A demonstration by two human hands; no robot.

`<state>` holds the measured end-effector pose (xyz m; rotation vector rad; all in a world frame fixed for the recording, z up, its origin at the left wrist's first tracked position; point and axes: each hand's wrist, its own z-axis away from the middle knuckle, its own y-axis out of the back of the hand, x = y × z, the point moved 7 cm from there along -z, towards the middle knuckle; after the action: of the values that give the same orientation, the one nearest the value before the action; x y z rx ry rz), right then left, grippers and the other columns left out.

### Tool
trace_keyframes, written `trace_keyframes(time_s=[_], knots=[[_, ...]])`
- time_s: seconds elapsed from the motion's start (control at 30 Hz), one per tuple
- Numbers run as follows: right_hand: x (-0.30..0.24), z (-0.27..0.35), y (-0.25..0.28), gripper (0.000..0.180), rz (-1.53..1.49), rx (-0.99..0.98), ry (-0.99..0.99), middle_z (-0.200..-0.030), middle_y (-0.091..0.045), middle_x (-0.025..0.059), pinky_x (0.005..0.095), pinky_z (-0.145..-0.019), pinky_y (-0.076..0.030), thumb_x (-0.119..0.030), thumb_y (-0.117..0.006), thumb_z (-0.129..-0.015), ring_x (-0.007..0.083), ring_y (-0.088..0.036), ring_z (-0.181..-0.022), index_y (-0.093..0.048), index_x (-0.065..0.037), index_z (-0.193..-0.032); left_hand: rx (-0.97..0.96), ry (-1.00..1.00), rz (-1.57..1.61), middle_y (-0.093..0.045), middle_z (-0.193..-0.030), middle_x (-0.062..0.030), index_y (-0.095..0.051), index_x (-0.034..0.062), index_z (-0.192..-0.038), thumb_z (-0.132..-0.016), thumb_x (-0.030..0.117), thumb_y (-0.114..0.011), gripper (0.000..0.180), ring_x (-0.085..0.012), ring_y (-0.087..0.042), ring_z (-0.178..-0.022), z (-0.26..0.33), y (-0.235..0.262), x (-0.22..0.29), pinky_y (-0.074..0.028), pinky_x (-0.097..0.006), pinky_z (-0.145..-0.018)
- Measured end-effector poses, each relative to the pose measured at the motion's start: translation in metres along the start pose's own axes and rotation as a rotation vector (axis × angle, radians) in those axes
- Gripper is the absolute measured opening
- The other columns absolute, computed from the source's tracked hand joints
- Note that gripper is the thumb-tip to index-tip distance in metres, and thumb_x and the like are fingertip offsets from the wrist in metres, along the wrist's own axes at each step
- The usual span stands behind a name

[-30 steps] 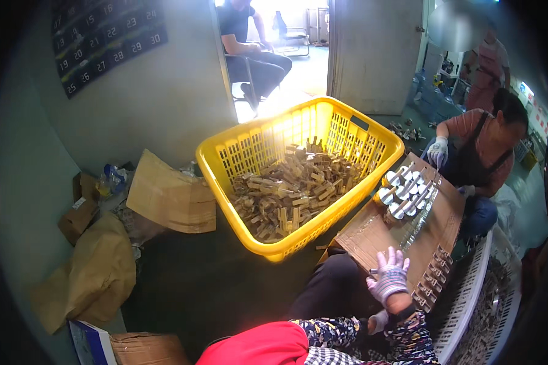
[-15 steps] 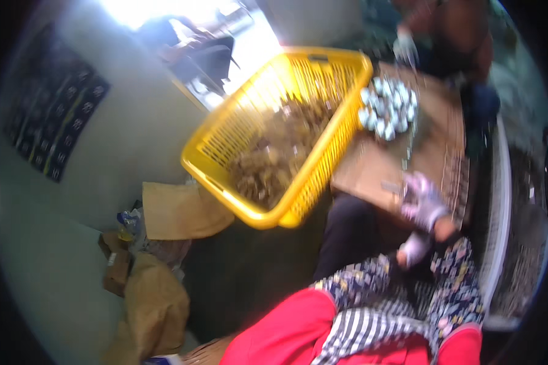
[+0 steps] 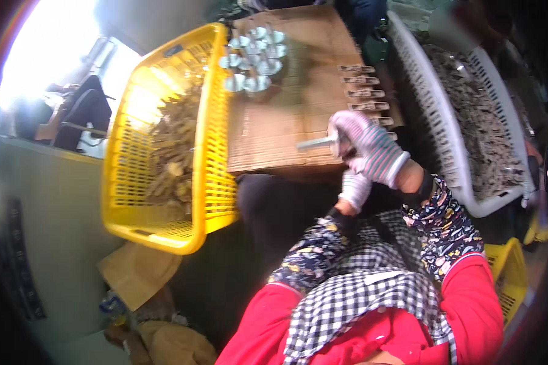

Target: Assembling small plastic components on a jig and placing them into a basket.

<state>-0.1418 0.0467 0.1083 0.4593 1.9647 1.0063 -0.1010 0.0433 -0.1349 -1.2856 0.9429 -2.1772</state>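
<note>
Over the near edge of a cardboard sheet [image 3: 286,121], my right hand [image 3: 370,146], in a striped knit glove, is closed round a small metal part with a pale rod [image 3: 315,143] pointing left. Just below and partly behind it is my gloved left hand [image 3: 355,188]; its fingers are mostly hidden. Along the cardboard's right side runs a row of small metal clip-like pieces [image 3: 364,92], the nearest beside my right hand. At the far left of the cardboard stand several round silvery discs with upright stems [image 3: 257,83].
Left of the cardboard, a yellow plastic basket [image 3: 216,176] holds brownish metal parts [image 3: 175,143]. On the right, a white basket [image 3: 435,103] is filled with small greyish parts [image 3: 478,115]. Another yellow basket [image 3: 510,274] sits behind my right elbow. A person's legs [image 3: 362,18] are at the far edge.
My view has swung right, so the yellow basket now appears further left and the white basket shows more fully. My hands remain close together at the cardboard's near edge.
</note>
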Motion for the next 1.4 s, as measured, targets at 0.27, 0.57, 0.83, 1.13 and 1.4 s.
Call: trace_keyframes(time_s=[0.27, 0.57, 0.83, 1.13, 1.4], knots=[[0.066, 0.039, 0.046, 0.072, 0.047, 0.128, -0.211, -0.121, -0.05, 0.0153, 0.0357, -0.097, -0.04, -0.006, -0.076, -0.058, 0.031, -0.05, -0.112, -0.045, -0.005, -0.124, 0.09, 0.105, -0.355, -0.065, -0.076, -0.0034, -0.066, 0.0003, -0.087, -0.083, 0.028, -0.066, 0.028, -0.0107, -0.059, -0.067, 0.039, -0.046, 0.044, -0.048, -0.024, -0.064], [0.055, 0.025, 0.025, 0.069, 0.296, 0.082, -0.015, -0.12, -0.053, 0.0096, 0.0388, -0.095, -0.04, -0.013, -0.077, -0.055, 0.0286, -0.051, -0.109, -0.052, -0.009, -0.12, 0.074, 0.088, -0.319, -0.064, -0.077, -0.0025, -0.065, 0.0007, -0.09, -0.085, 0.026, -0.064, 0.026, -0.01, -0.058, -0.067, 0.04, -0.046, 0.038, -0.047, -0.025, -0.064], [0.055, 0.025, 0.019, 0.069, 0.326, 0.079, 0.029, -0.121, -0.052, 0.0099, 0.0401, -0.096, -0.039, -0.015, -0.076, -0.055, 0.0292, -0.05, -0.111, -0.053, -0.01, -0.121, 0.079, 0.13, -0.245, -0.063, -0.073, -0.0031, -0.066, 0.0013, -0.089, -0.085, 0.032, -0.064, 0.031, -0.009, -0.056, -0.064, 0.048, -0.058, 0.047, -0.045, -0.023, -0.061], [0.046, 0.022, 0.017, 0.083, 0.43, -0.237, -0.009, -0.135, -0.038, 0.0147, 0.0421, -0.096, -0.037, -0.01, -0.062, -0.057, 0.0325, -0.042, -0.119, -0.035, -0.009, -0.135, 0.122, 0.086, -0.411, -0.056, -0.058, -0.0008, -0.063, 0.0037, -0.082, -0.086, 0.03, -0.061, 0.027, -0.006, -0.046, -0.045, 0.051, -0.068, 0.071, -0.037, -0.019, -0.044], [0.045, 0.026, 0.016, 0.091, 0.455, -0.286, 0.003, -0.134, -0.039, 0.0145, 0.0417, -0.094, -0.038, -0.026, -0.075, -0.055, 0.0318, -0.042, -0.12, -0.035, -0.01, -0.136, 0.155, 0.103, -0.42, -0.054, -0.056, 0.0017, -0.064, 0.0051, -0.081, -0.085, 0.032, -0.062, 0.027, -0.0055, -0.043, -0.042, 0.041, -0.079, 0.095, -0.032, -0.02, -0.039]])
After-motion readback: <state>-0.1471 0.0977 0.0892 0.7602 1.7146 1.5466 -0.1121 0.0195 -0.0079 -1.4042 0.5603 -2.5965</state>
